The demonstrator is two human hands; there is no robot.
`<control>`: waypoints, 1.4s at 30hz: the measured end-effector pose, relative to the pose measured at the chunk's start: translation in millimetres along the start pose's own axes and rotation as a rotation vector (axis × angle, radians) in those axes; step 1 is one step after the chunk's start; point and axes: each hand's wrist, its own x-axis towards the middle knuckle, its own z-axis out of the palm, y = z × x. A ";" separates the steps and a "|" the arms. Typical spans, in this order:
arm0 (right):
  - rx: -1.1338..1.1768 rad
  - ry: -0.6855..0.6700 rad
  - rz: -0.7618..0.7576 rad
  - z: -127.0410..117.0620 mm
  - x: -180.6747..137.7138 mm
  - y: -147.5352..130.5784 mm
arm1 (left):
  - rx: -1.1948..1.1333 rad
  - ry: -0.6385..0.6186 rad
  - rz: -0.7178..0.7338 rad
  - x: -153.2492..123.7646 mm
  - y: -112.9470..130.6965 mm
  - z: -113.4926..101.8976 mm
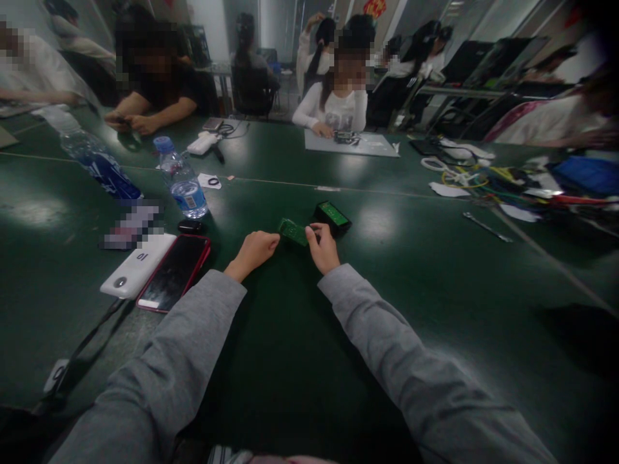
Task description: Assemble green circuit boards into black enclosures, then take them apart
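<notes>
Head view, right hand (322, 248) pinching a small green board (293, 231), partly covering it, left hand (254, 251) curling closed beside it, contact unclear.

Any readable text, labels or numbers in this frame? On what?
"10": on the white power bank.
Too blurred to read: bottle label.
Print too small to read: board in the right hand.
Print too small to read: black module.

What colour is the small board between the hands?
The small board is green; head view.
</notes>
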 end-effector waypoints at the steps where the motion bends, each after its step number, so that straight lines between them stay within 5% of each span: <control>1: 0.006 -0.007 0.011 -0.6 0.0 0.0 | -0.003 -0.001 -0.001 -0.1 0.3 -0.5; 32: -0.161 0.094 -0.024 -0.4 -0.5 0.8 | -0.018 -0.001 0.015 -0.6 0.4 -1.0; 38: -0.258 -0.035 -0.297 -3.0 -8.1 -18.4 | -0.007 -0.008 0.005 0.5 0.5 -0.7; 42: -0.266 -0.099 -0.260 -2.3 -8.8 -16.4 | 0.002 -0.013 0.010 0.3 0.8 -1.5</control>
